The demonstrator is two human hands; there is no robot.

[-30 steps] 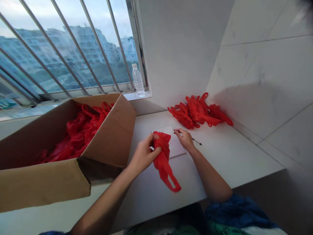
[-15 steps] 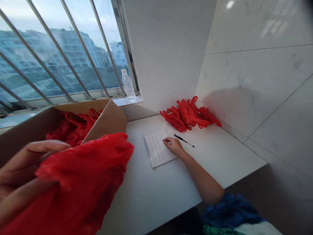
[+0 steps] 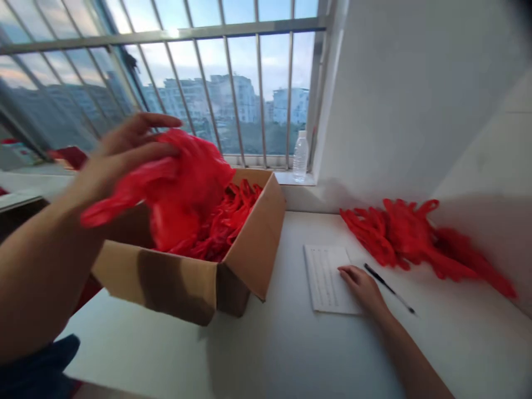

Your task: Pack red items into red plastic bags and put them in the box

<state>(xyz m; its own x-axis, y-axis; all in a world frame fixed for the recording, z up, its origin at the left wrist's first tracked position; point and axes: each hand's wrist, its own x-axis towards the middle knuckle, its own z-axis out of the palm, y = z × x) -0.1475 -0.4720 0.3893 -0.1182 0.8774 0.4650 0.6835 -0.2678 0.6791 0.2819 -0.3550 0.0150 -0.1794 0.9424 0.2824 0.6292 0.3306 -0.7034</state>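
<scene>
My left hand (image 3: 141, 138) grips a crumpled red plastic bag (image 3: 187, 183) above an open cardboard box (image 3: 257, 238). Inside the box lie more red plastic bags (image 3: 236, 216), partly hidden behind the held one. My right hand (image 3: 362, 285) rests on the right side of a white notepad (image 3: 326, 280) with rows of small marks. Its fingers are bent and drawn together, and whether anything is between them cannot be made out. Just right of that hand a black pen (image 3: 388, 288) lies on the table.
A heap of red bags (image 3: 411, 238) lies at the table's back right, against the wall. A clear plastic bottle (image 3: 301, 156) stands on the sill by the barred window. The box's front flap (image 3: 166, 282) folds outward over the white table (image 3: 266, 360).
The view has swung left. My left hand has carried the red bag from close in front of me to above the box. My right hand stays on the notepad.
</scene>
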